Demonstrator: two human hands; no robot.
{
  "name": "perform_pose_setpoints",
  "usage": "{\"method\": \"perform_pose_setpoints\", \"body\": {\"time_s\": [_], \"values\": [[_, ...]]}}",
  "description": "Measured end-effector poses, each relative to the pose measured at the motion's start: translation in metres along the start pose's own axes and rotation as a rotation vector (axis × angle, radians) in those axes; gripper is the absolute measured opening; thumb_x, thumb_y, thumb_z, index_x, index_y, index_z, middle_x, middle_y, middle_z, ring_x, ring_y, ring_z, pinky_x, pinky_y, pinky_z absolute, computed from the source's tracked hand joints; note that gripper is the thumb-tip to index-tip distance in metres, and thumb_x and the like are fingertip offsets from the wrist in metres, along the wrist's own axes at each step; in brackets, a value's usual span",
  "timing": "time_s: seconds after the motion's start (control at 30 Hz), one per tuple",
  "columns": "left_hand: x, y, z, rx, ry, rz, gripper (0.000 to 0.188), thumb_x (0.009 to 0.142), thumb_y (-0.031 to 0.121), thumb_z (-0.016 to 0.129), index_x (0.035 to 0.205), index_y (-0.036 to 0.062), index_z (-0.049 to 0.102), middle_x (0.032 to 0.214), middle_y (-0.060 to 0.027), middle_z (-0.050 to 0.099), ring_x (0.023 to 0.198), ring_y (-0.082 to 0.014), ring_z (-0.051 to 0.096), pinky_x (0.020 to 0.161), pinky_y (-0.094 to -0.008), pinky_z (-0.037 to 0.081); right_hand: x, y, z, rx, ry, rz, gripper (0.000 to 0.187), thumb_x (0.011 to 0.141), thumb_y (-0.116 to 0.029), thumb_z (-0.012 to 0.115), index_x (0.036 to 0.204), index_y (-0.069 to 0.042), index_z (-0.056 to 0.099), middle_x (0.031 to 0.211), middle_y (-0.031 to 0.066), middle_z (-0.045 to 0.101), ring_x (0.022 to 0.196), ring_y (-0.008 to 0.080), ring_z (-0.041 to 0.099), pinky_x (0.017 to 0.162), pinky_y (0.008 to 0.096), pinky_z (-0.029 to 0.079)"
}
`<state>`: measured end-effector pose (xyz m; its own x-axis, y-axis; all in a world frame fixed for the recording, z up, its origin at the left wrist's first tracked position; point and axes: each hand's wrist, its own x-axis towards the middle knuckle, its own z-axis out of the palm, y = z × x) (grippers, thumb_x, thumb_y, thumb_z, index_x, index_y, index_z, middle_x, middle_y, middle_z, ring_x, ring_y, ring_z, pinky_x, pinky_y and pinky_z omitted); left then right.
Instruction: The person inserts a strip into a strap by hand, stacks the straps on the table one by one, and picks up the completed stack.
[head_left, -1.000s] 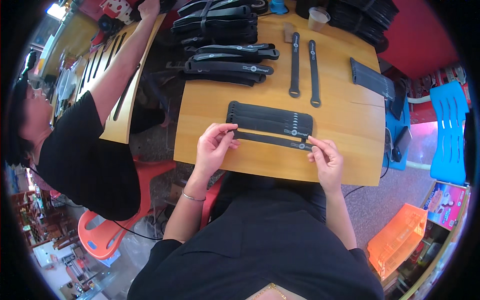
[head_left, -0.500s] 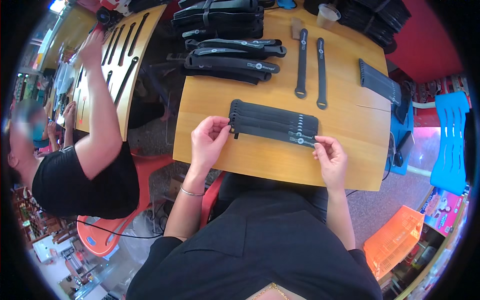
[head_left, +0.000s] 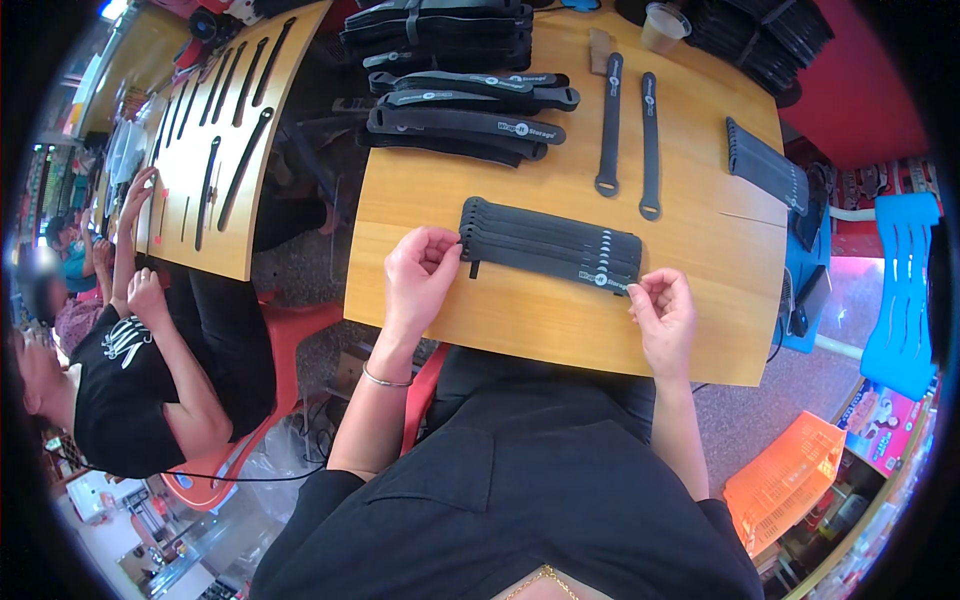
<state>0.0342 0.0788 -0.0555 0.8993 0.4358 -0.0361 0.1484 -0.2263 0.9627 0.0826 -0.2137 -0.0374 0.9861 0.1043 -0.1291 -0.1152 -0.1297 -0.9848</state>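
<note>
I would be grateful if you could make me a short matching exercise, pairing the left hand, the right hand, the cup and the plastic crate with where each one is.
Things
1. Left hand
2. Right hand
3. Cup
4. Plastic crate

Places
A. Near the far edge of the wooden table
B. At the right end of the overlapping black straps
C. Beyond the table's near right corner, at the picture's lower right
D. At the left end of the overlapping black straps

Pairs: 1-D, 2-B, 3-A, 4-C
</note>
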Motion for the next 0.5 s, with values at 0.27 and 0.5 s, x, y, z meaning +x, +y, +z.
{"method": "perform_pose_setpoints", "body": {"time_s": [0.27,0.5], "values": [[0.0010,0.0023,0.0009,0.024,0.009,-0.020,0.007,0.082,-0.003,0.067,0.089,-0.0015,0.064,0.077,-0.0023,0.064,0.067,-0.0055,0.059,0.061,-0.0191,0.050,0.0013,-0.0016,0.0017,-0.001,0.008,0.013,0.022,0.086,0.002,0.067,0.099,-0.004,0.051,0.082,-0.0007,0.056,0.067,0.0039,0.054,0.058,0.0175,0.047],[0.0013,0.0004,0.0020,0.039,0.023,0.002,0.007,0.081,-0.003,0.067,0.088,-0.0011,0.064,0.076,-0.0021,0.064,0.065,-0.0057,0.059,0.060,-0.0194,0.049,0.0026,-0.0013,0.0025,-0.009,0.028,0.030,0.021,0.086,0.001,0.067,0.099,-0.004,0.051,0.081,-0.0003,0.055,0.064,0.0040,0.053,0.055,0.0177,0.046]]}}
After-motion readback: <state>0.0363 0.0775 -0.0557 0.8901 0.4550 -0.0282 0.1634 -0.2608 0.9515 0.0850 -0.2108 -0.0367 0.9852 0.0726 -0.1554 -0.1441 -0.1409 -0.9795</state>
